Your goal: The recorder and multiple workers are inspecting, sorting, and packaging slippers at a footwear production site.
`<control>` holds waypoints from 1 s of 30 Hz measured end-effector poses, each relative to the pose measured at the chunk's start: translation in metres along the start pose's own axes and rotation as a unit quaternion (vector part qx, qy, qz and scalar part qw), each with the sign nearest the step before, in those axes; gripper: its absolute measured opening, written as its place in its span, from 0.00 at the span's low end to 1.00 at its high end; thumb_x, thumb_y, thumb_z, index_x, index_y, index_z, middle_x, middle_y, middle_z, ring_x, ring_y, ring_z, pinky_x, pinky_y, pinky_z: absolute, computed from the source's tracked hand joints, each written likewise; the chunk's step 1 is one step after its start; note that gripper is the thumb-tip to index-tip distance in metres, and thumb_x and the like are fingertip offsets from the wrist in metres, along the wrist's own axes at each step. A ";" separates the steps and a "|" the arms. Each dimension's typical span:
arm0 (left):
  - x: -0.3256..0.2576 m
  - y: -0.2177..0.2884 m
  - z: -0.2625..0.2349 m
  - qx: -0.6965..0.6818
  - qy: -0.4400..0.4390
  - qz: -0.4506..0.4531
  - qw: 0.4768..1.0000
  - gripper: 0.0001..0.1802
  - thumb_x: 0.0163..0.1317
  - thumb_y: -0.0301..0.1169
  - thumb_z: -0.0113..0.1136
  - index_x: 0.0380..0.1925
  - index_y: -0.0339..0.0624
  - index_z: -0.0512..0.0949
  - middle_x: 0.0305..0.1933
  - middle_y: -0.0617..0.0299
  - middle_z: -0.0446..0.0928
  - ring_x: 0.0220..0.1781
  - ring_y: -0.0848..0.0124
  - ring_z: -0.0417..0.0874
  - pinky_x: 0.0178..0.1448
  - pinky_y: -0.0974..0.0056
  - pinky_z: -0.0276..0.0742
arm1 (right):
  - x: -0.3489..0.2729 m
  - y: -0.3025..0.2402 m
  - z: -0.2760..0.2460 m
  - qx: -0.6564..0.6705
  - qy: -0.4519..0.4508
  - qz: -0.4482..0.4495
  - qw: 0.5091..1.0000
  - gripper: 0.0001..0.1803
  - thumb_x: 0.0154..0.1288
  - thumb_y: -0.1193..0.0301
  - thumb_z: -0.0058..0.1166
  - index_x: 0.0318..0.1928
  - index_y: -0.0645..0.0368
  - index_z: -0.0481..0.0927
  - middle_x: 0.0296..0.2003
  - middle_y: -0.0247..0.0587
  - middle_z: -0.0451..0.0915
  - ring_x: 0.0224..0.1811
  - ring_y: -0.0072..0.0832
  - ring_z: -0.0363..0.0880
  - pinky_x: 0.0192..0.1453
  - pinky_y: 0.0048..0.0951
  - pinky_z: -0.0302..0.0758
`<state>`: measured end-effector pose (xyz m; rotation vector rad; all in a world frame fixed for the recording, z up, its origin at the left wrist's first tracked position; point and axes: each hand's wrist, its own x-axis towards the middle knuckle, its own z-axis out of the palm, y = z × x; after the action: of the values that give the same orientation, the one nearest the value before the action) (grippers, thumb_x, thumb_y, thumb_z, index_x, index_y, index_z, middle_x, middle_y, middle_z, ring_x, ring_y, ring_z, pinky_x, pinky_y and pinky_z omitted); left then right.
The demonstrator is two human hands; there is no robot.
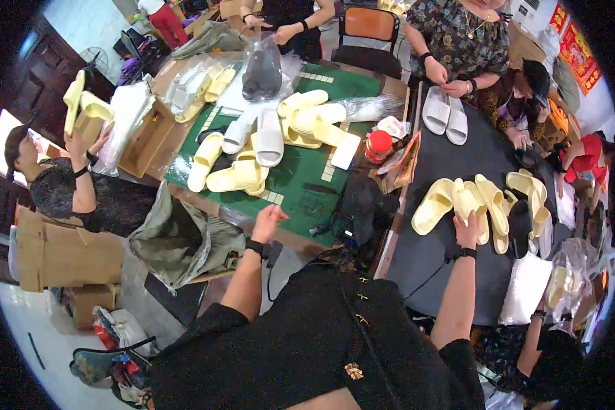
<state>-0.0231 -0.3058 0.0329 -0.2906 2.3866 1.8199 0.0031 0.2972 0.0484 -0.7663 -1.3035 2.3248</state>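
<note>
My right hand (467, 229) reaches onto the black tabletop, its fingers gripping a pale yellow slipper (465, 199). Beside that slipper lie another yellow slipper (432, 207) on the left and one more (493, 205) on the right; others are heaped farther right. My left hand (269, 223) hovers over the near edge of the green table, fingers curled in, with nothing visible in them. Ahead of it, yellow slippers (238, 176) and a grey slipper (270, 139) are piled on the green surface. Both wrists wear black bands.
A red-lidded jar (378, 146) stands between the tables. Grey slippers (445, 116) lie at the black table's far end, a white packet (525, 289) at its near right. Co-workers sit around; one at left lifts yellow slippers (82, 104). Cardboard boxes (68, 253) are stacked at left.
</note>
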 end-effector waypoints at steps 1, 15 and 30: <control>0.001 0.006 0.009 -0.032 -0.041 -0.006 0.999 0.21 0.68 0.45 0.45 0.26 0.40 0.74 0.30 0.61 0.80 0.34 0.73 0.80 0.38 0.67 0.74 | 0.003 0.004 -0.002 -0.001 0.003 -0.001 1.000 0.31 0.67 0.66 0.49 0.66 0.51 0.53 0.58 0.42 0.62 0.43 0.42 0.75 0.42 0.33 0.75; 0.023 0.145 0.117 -0.225 -0.342 -0.027 0.912 0.21 0.70 0.46 0.43 0.37 0.38 0.75 0.39 0.59 0.79 0.45 0.69 0.80 0.50 0.66 0.72 | -0.176 -0.002 -0.078 -0.341 0.166 -0.104 0.919 0.25 0.70 0.54 0.42 0.31 0.66 0.76 0.25 0.31 0.74 0.29 0.21 0.68 0.34 0.26 0.66; -0.010 0.136 0.273 0.063 -0.604 0.044 0.793 0.17 0.69 0.40 0.47 0.32 0.38 0.78 0.36 0.63 0.79 0.41 0.75 0.78 0.48 0.69 0.73 | -0.219 0.017 -0.089 -0.633 0.242 -0.281 0.679 0.09 0.61 0.70 0.50 0.39 0.61 0.76 0.39 0.47 0.76 0.40 0.43 0.73 0.45 0.37 0.71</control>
<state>-0.0491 -0.0070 0.0902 0.7859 1.5199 1.1792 0.2296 0.2267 0.0567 -0.9833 -2.3081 0.3995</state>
